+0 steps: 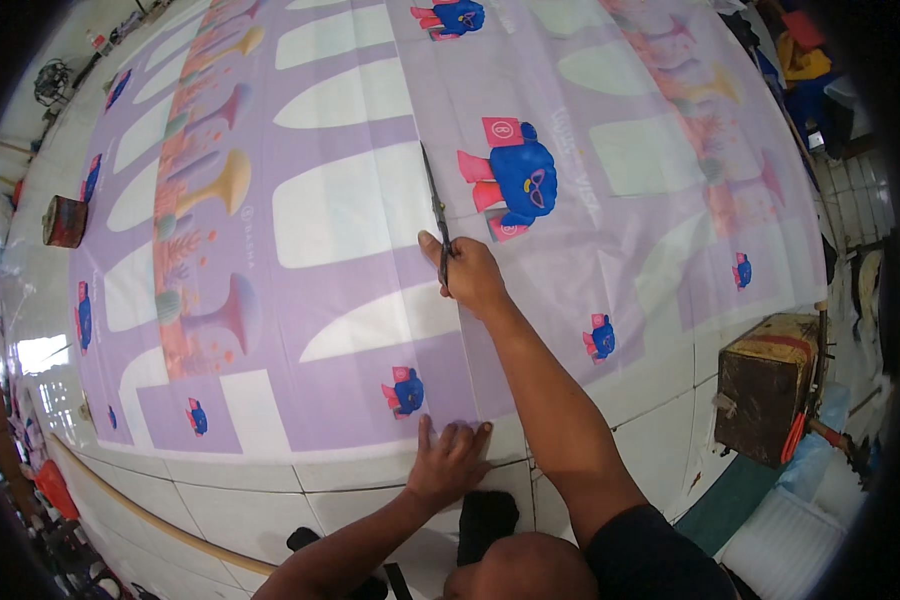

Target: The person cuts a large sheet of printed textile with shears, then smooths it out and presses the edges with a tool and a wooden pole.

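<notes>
A large lilac printed sheet (350, 110) with white leaf shapes, blue-and-pink cartoon figures and trumpet-like flowers lies spread over a white tiled floor (250, 500). My right hand (470, 275) is stretched out over the sheet, shut on a pair of dark scissors (436, 215) whose blades point away from me along a straight line in the sheet. My left hand (450, 460) lies flat, fingers apart, pressing the sheet's near edge onto the tiles, just below a small blue figure (405, 390).
A worn brown box (765, 385) with a red-handled tool (795, 435) beside it stands to the right. A small round drum-like tin (65, 222) sits left of the sheet. Clothes and clutter line the far right; a long wooden strip (160, 520) lies near left.
</notes>
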`<state>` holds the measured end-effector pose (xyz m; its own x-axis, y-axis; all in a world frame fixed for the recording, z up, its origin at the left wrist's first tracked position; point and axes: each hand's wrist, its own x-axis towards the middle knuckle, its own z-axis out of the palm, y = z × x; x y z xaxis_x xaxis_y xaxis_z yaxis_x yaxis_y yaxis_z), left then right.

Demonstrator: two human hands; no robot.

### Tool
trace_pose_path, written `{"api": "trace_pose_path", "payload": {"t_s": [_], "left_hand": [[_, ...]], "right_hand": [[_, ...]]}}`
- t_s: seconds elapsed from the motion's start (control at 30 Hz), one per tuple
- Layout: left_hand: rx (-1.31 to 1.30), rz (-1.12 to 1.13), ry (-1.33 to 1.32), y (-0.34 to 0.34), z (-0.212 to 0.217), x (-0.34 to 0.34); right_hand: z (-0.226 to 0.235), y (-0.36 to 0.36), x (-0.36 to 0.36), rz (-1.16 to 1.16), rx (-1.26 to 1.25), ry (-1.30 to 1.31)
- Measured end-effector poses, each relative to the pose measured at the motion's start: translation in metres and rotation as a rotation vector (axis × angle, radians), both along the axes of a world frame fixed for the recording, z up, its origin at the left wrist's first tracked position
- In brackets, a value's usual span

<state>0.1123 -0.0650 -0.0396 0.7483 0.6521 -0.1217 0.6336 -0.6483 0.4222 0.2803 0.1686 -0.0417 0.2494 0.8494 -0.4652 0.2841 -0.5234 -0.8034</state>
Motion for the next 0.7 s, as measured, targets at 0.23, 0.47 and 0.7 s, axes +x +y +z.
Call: {"api": "trace_pose_path", "payload": {"t_s": [0.23, 0.47, 0.7], "left_hand": [[-0.034, -0.004, 0.015, 0.001, 0.000, -0.001], [-0.060, 0.008, 0.013, 0.002, 0.000, -0.002], [0.006, -0.004, 0.019, 0.004, 0.004, 0.001]], "right_hand": [[-0.001, 0.054, 0.004, -0.001, 0.060, 0.054], [0.001, 0.109, 0.005, 0.011, 0.051, 0.063], [-0.006, 0.156, 0.012, -0.015, 0.091, 0.103]]}}
